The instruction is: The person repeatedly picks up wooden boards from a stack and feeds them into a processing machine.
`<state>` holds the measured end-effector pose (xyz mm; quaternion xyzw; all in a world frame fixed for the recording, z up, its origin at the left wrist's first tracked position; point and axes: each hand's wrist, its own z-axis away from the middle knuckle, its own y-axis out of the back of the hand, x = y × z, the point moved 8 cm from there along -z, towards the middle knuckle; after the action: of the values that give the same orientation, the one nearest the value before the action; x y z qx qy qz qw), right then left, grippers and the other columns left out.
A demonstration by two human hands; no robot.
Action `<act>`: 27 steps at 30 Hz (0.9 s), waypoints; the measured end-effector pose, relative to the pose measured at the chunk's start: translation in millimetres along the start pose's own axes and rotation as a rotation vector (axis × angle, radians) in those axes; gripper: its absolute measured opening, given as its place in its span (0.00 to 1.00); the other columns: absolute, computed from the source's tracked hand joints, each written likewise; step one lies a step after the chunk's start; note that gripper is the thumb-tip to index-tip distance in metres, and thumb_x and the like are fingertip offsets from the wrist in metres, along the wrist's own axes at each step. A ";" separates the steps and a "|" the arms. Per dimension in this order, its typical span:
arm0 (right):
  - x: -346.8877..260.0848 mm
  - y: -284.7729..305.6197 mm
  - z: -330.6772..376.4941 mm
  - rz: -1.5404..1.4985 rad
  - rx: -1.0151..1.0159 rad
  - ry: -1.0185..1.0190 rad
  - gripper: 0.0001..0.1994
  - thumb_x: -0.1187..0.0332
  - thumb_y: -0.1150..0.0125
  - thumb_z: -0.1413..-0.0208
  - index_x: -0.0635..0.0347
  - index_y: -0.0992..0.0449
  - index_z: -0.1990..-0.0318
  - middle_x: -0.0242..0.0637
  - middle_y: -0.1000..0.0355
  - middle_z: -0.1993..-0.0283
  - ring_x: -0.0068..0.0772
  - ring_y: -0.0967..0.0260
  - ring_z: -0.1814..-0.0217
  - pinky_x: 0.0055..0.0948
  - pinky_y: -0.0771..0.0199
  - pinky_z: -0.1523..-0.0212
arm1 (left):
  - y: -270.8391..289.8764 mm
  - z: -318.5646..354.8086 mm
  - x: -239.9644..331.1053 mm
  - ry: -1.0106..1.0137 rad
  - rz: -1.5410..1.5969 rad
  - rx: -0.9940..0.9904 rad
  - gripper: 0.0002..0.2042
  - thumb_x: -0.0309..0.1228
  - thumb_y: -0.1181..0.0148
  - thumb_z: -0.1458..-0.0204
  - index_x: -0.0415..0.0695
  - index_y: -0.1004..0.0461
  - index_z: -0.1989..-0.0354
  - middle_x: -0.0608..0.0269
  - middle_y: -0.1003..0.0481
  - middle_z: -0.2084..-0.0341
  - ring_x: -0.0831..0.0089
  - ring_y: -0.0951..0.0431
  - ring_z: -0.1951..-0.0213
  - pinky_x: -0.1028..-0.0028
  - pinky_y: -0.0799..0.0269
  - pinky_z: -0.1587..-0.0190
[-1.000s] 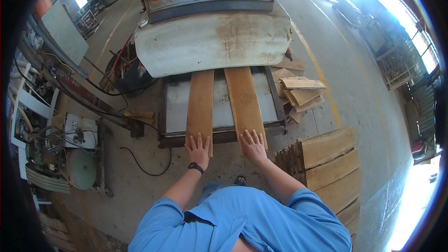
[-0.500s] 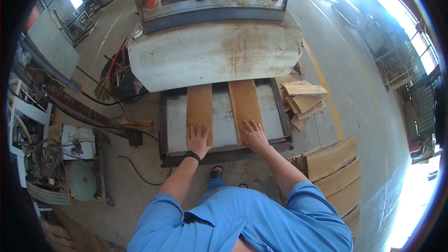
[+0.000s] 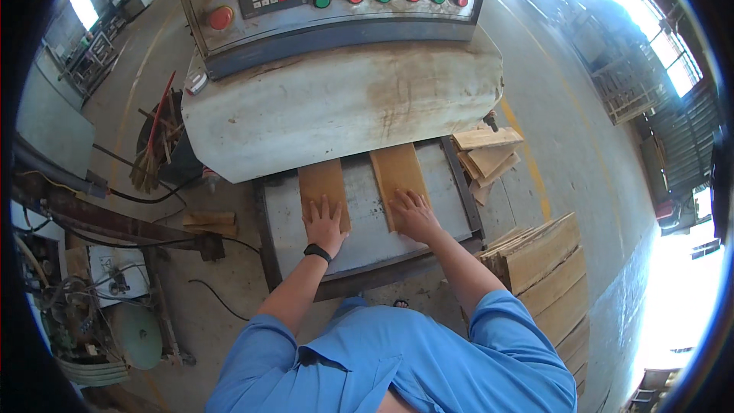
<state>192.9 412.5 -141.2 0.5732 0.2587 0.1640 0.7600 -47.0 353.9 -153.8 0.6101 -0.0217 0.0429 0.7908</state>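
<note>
Two wooden boards lie lengthwise on the metal feed bed [image 3: 361, 199] of a machine, their far ends hidden under its pale hood [image 3: 321, 111]. My left hand [image 3: 325, 228] rests flat on the near end of the left board [image 3: 322, 179], fingers spread, with a dark band on the wrist. On the right board [image 3: 398, 171], my right hand [image 3: 415, 216] lies with its fingers stretched out over the near part. Neither hand is wrapped round anything. A bare strip of bed separates the two boards.
Above the hood is a control panel [image 3: 336, 30] with coloured buttons and a lit red display. Loose board pieces [image 3: 489, 159] lie right of the bed; a stack of boards [image 3: 543, 264] stands nearer. At left are a beam [image 3: 115, 218] and cabled machinery [image 3: 126, 283].
Both boards have slid farther under the hood, and my hands have gone forward with them, still flat on top. The head view has shifted and tilted a little.
</note>
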 end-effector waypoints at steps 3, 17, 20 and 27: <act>-3.0 -0.5 -4.8 0.007 0.036 -0.029 0.42 0.60 0.25 0.50 0.44 0.37 0.26 0.39 0.52 0.18 0.54 0.57 0.17 0.54 0.53 0.20 | 6.1 -9.8 -3.7 -0.002 0.004 0.000 0.45 0.53 0.29 0.49 0.60 0.42 0.23 0.50 0.55 0.21 0.38 0.52 0.24 0.30 0.42 0.33; -16.9 -32.3 143.0 -0.265 0.584 -0.348 0.26 0.69 0.33 0.46 0.52 0.27 0.37 0.42 0.37 0.28 0.52 0.38 0.28 0.50 0.35 0.31 | 10.8 9.3 29.8 -0.223 0.224 0.143 0.38 0.44 0.26 0.50 0.46 0.32 0.31 0.45 0.45 0.26 0.40 0.46 0.27 0.53 0.45 0.25; -7.9 -53.5 224.2 -0.335 0.646 -0.498 0.24 0.69 0.34 0.44 0.52 0.26 0.38 0.42 0.35 0.30 0.51 0.36 0.30 0.48 0.33 0.33 | -11.2 47.4 78.2 -0.409 0.235 0.150 0.35 0.40 0.26 0.50 0.44 0.30 0.33 0.45 0.42 0.28 0.40 0.41 0.30 0.51 0.43 0.27; -30.2 -234.1 464.0 -0.701 0.287 -1.137 0.22 0.60 0.35 0.42 0.55 0.23 0.40 0.47 0.28 0.39 0.53 0.29 0.37 0.45 0.27 0.37 | -45.5 173.9 207.9 -0.813 0.454 -0.123 0.30 0.37 0.29 0.48 0.39 0.28 0.37 0.42 0.34 0.33 0.44 0.35 0.33 0.54 0.38 0.29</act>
<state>426.9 -36.5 -262.0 0.5476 0.0088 -0.4542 0.7026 167.4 182.8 -135.4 0.5094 -0.4650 -0.0292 0.7235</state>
